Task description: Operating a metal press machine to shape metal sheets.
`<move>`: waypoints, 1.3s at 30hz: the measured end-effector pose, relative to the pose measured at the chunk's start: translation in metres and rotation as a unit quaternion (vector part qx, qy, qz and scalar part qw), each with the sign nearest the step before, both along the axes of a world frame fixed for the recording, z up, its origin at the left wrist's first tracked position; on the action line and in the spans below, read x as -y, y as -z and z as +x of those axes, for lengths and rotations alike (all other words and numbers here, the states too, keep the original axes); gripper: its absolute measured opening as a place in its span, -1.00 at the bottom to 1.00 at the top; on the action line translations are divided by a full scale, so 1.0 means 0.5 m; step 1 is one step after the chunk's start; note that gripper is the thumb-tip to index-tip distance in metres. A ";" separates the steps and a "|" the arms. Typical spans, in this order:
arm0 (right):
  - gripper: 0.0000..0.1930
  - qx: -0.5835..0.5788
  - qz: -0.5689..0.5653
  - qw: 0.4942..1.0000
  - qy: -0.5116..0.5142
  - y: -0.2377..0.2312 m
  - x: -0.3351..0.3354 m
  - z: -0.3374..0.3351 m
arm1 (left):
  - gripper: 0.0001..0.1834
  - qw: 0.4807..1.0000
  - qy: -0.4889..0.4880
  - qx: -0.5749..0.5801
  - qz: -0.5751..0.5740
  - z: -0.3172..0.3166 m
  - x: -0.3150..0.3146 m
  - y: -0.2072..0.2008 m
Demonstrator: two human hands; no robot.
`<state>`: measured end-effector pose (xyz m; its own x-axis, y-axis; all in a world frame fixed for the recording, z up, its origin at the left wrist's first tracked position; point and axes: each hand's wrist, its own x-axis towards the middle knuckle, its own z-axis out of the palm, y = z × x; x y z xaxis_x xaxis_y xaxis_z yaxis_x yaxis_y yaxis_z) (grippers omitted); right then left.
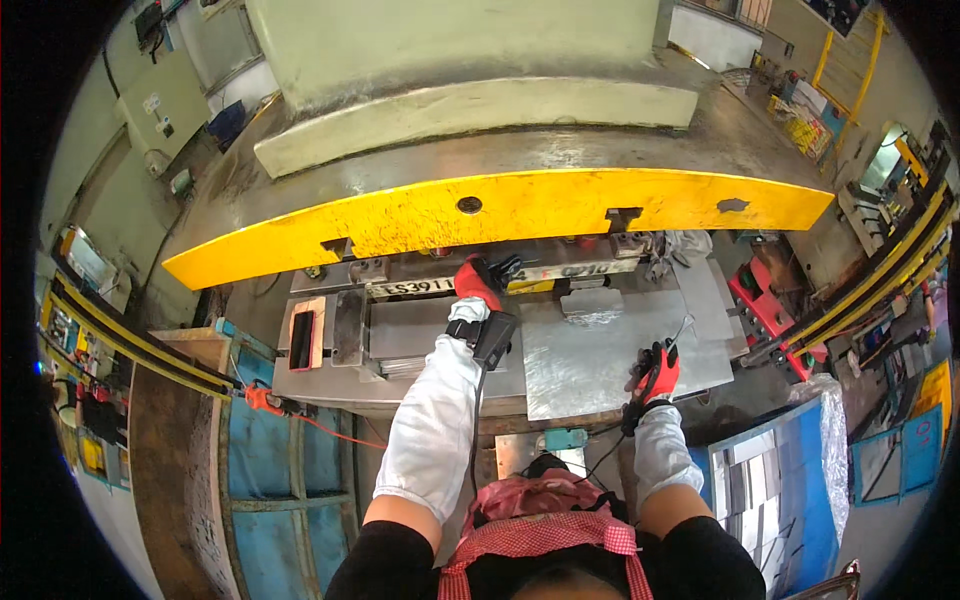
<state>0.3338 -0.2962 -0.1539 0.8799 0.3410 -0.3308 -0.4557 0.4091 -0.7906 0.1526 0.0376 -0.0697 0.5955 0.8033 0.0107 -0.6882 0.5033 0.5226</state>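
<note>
My left hand (483, 280), in a red and black glove, reaches to the die (420, 287) under the press. Its dark fingers point right along the die's front edge; whether they grip anything is not visible. A wrist device (493, 338) with a cable sits on the white sleeve. My right hand (655, 374), gloved alike, is closed around a thin metal rod (684, 328) over the right part of a shiny flat metal sheet (570, 365). A stack of metal plates (405, 335) lies left of the sheet. Behind it is a small metal block (590, 303).
A yellow press beam (560, 212) spans above the work table. At left are a framed dark slot piece (303, 335), an orange-handled tool (262, 398) and a blue rack (262, 455). A red control box (765, 305) stands right, above a blue bin (800, 470) of metal pieces.
</note>
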 end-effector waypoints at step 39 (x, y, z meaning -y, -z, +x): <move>-0.79 0.261 0.016 0.829 -0.495 -0.470 -0.471 -0.059 | -0.50 0.981 -0.111 -0.127 -0.098 0.014 0.073 -0.091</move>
<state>0.3043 -0.0609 0.0810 0.1847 0.9824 0.0295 -0.1806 0.0635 -0.9815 0.1596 0.0011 -0.0243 0.3695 0.8851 -0.2830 -0.6530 0.4640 0.5986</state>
